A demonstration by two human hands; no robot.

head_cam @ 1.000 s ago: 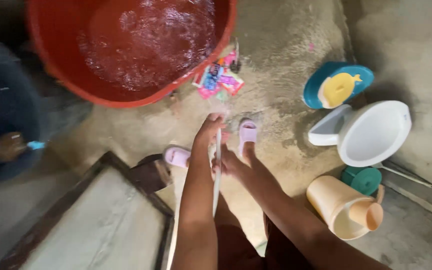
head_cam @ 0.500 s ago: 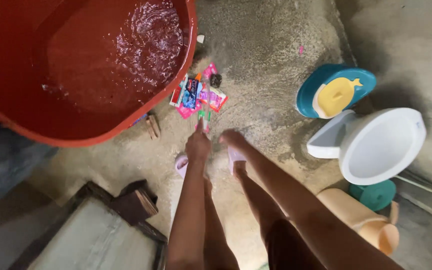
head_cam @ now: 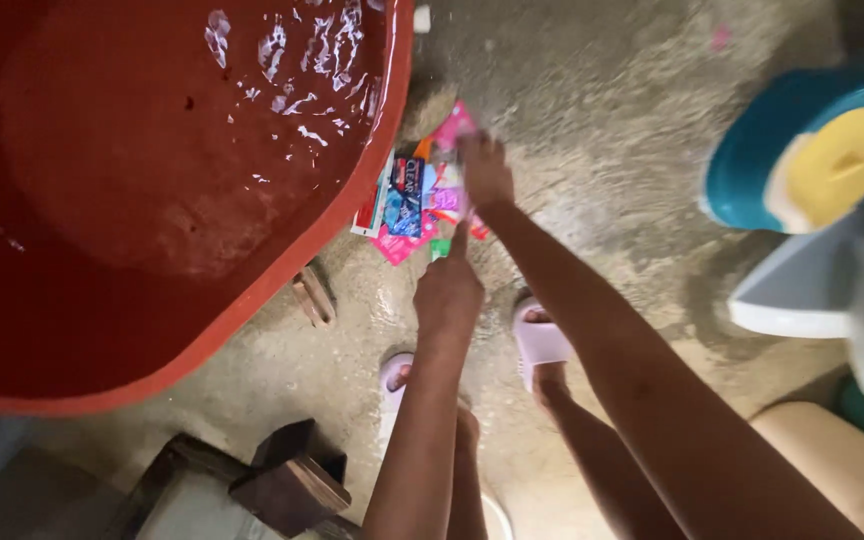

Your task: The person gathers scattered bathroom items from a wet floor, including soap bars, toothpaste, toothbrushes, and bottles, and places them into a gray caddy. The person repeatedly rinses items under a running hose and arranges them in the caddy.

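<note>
Right hand (head_cam: 485,168), fingers drawn together and pointing down, reaches onto a pile of small wrappers (head_cam: 414,200) lying on the concrete floor (head_cam: 592,130); whether it pinches one cannot be told, as the hand is blurred. Left hand (head_cam: 447,292) is closed in a fist just below the pile, gripping a thin stick (head_cam: 459,240) whose upper end points toward the wrappers. The pile lies against the rim of one large red tub (head_cam: 152,180), which holds water and fills the upper left of the view. The wrappers are pink, blue, green and white; their exact count cannot be told. Two pale pink slippers show on the person's feet: one (head_cam: 542,340) under the right forearm, one (head_cam: 395,375) partly hidden behind the left forearm. One small wood scrap (head_cam: 313,295) lies beside the tub rim. One dark wooden block (head_cam: 289,490) sits at the lower left. At the right edge stand one teal basin (head_cam: 752,150) holding one yellow scoop (head_cam: 837,165), one white basin (head_cam: 802,300) and one beige container (head_cam: 842,460).
</note>
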